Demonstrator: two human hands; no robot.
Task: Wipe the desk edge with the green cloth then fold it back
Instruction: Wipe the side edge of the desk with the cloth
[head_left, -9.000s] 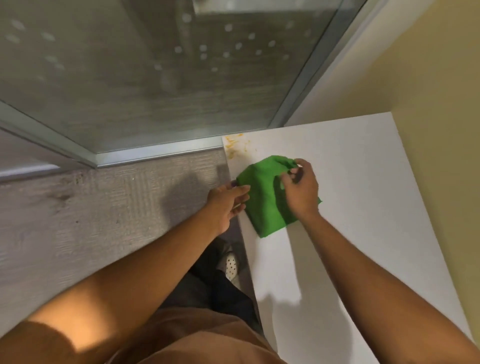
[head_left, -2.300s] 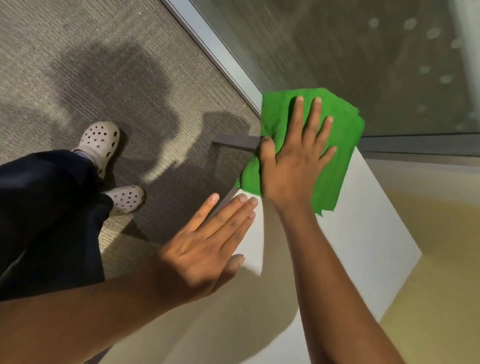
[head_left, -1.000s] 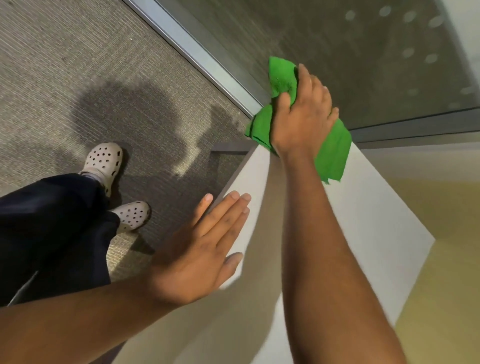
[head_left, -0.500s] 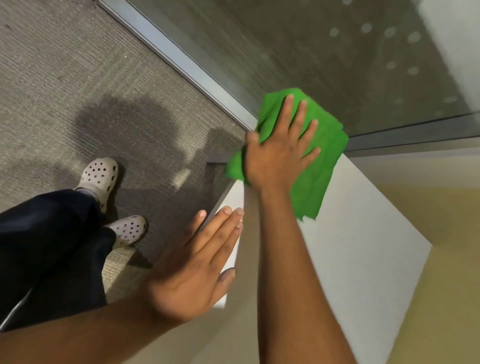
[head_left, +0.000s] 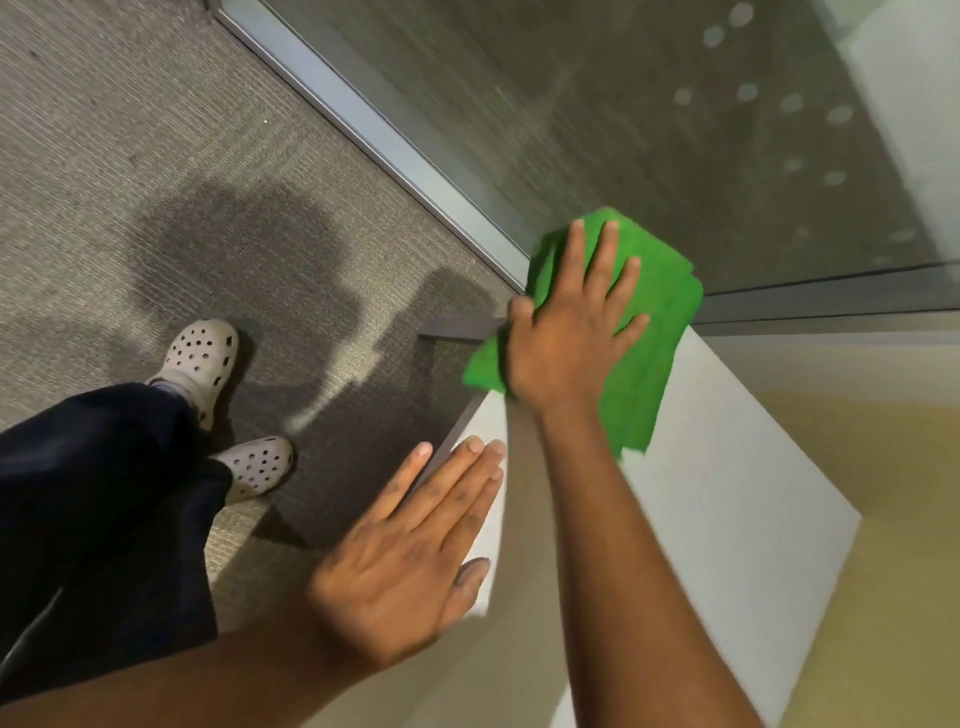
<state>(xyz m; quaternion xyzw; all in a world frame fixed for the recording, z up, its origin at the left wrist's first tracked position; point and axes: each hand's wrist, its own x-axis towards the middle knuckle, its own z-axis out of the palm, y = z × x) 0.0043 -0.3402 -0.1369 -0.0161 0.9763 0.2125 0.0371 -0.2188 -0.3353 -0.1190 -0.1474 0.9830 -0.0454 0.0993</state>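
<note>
- Head view, the only one. The green cloth (head_left: 654, 332) was seen spread over the far corner of the white desk (head_left: 727, 499), where the desk meets the glass partition (head_left: 649, 114) and its metal frame (head_left: 374, 140).
- The right hand (head_left: 571, 332) was laid flat on the cloth, fingers splayed and pointing away from the body, palm pressing down; nothing was pinched or gripped. The thumb was set at the desk's left edge, where a flap of cloth hung over the side.
- The left hand (head_left: 410, 566) was held open and flat near the same left edge, closer to the body, fingers together and pointing toward the cloth. Whether it touched the desk or hovered just above could not be told. It held nothing.
- Key relation: the cloth lay ahead of both hands, along the line of the left edge. The right hand was on it; the left was well short of it.
- The cloth's long axis was noted as running roughly from the far corner back toward the body, about parallel to the edge.
- Room: the glass closed off travel beyond the corner. Bare desk lay open toward the body and to the right, up to the yellow wall (head_left: 883, 519).
- Judgement: wiping was taken to be under way, with the fold not yet begun. A pull back along the edge looked like the freest stroke.
- Risk judged: the overhanging flap could slip toward the carpet (head_left: 156, 182).
</note>
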